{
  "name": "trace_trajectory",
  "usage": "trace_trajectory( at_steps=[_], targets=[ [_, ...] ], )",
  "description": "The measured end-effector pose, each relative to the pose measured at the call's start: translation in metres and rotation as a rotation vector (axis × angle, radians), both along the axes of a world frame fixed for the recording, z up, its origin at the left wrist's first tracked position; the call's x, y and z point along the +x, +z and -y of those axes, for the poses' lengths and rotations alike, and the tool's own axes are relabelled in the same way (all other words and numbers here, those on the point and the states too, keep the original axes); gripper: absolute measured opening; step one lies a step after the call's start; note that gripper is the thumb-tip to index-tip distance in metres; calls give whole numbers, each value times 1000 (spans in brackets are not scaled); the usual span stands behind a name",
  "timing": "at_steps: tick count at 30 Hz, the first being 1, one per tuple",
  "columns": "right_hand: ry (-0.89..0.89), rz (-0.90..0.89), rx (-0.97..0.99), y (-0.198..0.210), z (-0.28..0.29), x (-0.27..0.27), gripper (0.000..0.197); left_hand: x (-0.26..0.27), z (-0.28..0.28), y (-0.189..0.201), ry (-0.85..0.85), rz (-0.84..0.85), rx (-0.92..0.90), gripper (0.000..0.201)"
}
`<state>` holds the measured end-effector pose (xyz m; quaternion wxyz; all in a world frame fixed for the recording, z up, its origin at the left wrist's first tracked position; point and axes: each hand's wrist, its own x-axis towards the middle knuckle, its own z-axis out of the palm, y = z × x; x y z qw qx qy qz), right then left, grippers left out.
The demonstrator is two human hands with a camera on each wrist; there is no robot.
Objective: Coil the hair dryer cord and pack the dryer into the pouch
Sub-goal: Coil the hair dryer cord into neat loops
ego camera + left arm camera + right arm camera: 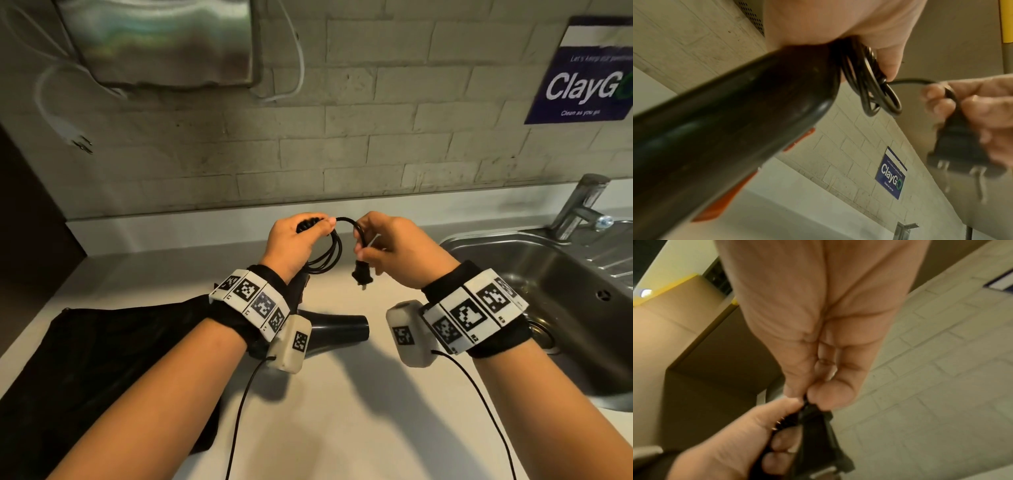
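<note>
Both hands raised above the surface, close together, near the back wall. Left hand wrapped round the end of the dryer handle and the gathered loops of cord, fingers curled, thumb on top. Loops hanging just below the fist, a few turns, black. Short run of cord arching across to the right hand, which pinches it just above the plug; plug dangling prongs down, clear of the surface. From the left wrist, dryer handle filling the frame, orange trim along one side, loops bunched under the thumb, plug held in blurred right-hand fingers. From the right wrist, thumb and forefinger closed on the cord; picture soft, so exact finger placement probably not readable. Dryer nozzle lying low over the surface between the wrists, pointing right; whether resting on it or held just off, cannot tell. Pouch flat on the surface at left, black, partly under the left forearm. Sink at right with tap behind it. Blue sign on the tiled wall, metal dispenser upper left.
</note>
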<state>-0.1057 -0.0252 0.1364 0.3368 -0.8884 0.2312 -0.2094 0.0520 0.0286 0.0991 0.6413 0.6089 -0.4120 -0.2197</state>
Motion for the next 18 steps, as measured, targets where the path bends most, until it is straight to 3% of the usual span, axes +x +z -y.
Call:
trace_trajectory(
  at_steps=[10,18],
  targets=[
    [-39,333,70,-7,-13,19,23,0,-8,0,-39,4,-26,9],
    [-152,383,-101,-27,-15,34,16,-3,-7,0,-44,-51,-25,8]
  ],
)
